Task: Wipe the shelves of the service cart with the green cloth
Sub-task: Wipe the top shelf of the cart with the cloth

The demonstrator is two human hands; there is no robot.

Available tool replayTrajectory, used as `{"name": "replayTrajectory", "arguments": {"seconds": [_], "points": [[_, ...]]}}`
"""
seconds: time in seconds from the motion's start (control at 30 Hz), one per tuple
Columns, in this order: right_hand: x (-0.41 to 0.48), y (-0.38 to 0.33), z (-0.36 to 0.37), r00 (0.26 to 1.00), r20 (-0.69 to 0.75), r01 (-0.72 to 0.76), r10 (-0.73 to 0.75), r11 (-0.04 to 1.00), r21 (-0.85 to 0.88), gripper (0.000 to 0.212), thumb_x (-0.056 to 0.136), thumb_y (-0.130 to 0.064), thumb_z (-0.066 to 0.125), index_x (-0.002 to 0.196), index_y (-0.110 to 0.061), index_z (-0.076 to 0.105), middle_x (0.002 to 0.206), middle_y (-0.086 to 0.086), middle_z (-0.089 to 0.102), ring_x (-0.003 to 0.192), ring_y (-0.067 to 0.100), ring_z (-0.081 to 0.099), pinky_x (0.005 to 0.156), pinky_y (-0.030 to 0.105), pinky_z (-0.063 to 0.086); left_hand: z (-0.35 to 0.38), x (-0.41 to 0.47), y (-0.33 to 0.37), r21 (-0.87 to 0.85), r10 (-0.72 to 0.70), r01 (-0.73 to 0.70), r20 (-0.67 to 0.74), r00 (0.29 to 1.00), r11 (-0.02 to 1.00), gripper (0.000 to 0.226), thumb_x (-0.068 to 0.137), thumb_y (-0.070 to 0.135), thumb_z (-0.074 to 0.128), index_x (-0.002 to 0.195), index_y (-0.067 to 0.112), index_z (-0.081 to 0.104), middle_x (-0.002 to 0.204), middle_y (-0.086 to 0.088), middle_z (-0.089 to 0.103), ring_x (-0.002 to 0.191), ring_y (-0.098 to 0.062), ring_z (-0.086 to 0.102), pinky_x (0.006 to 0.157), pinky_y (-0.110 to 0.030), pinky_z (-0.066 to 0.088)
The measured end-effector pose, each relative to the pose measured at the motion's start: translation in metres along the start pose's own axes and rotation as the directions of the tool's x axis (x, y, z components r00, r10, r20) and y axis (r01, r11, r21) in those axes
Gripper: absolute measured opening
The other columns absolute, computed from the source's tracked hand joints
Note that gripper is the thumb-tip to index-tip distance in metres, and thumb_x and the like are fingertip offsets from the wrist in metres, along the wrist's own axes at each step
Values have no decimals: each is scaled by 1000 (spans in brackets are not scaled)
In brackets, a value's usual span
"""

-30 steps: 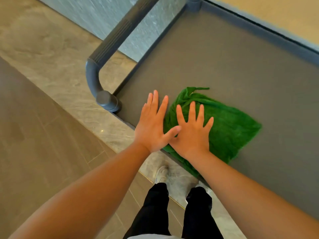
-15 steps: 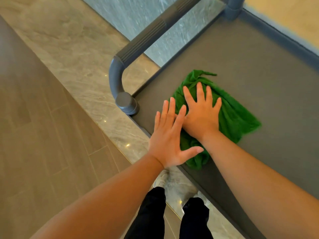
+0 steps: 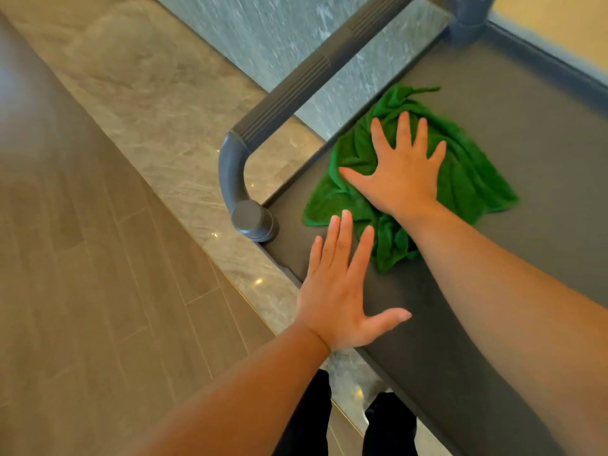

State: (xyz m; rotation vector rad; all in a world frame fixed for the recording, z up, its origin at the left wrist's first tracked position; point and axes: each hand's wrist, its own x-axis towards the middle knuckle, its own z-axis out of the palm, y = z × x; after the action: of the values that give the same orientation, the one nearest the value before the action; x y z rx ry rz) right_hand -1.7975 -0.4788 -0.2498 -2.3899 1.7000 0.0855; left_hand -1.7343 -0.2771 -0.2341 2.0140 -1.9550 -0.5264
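Right hand (image 3: pixel 399 174) is down flat on the green cloth (image 3: pixel 467 179), fingers spread wide and straight, thumb stretched out to the left, palm pressing the fabric onto the top shelf (image 3: pixel 543 225) of the service cart. Nothing gripped there; it is an open-palm press. The cloth lies bunched and wrinkled under it, tucked into the shelf's left corner, close beside the raised rim, with one rumpled tail hanging toward the near edge and a thin twisted end pointing away.

Left hand (image 3: pixel 339 291) is flat too, fingers straight and held together, thumb out to the right, holding nothing. It lies on the bare dark shelf by the near edge, its fingertips (image 3: pixel 345 218) just meeting the cloth's near border.

Just left of the cloth, the cart's grey handle (image 3: pixel 289 90) runs diagonally, ribbed along its bar, bending down into a round corner post (image 3: pixel 253 220). A second post (image 3: pixel 467 18) stands at the far corner.

Below the cart, a pale marble strip (image 3: pixel 158 110) borders brown wood-look floor planks (image 3: pixel 82 291). The person's dark trouser legs (image 3: pixel 306 422) show at the bottom, between the two bare forearms.
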Motion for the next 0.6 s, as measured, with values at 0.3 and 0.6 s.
{"name": "replayTrajectory", "arguments": {"seconds": [0.3,0.6], "points": [[-68,9,6,884,81,465,-460,884,-46,84,83,-77,21,157,-38,18,167,8,13,153,36,8,115,66,13,1,-1,2,19,-2,2,19,1000,1000,107,81,89,22,160,21,-3,166,-15,-10,153,-31,-14,121,-48,-12],[37,71,-18,979,-7,201,-201,973,117,95,78,-91,30,157,-39,21,168,-2,8,154,24,1,118,65,3,7,4,7,261,-99,64,122,988,963,103,81,92,26,158,27,4,166,-16,-5,153,-34,-10,120,-58,6]]}}
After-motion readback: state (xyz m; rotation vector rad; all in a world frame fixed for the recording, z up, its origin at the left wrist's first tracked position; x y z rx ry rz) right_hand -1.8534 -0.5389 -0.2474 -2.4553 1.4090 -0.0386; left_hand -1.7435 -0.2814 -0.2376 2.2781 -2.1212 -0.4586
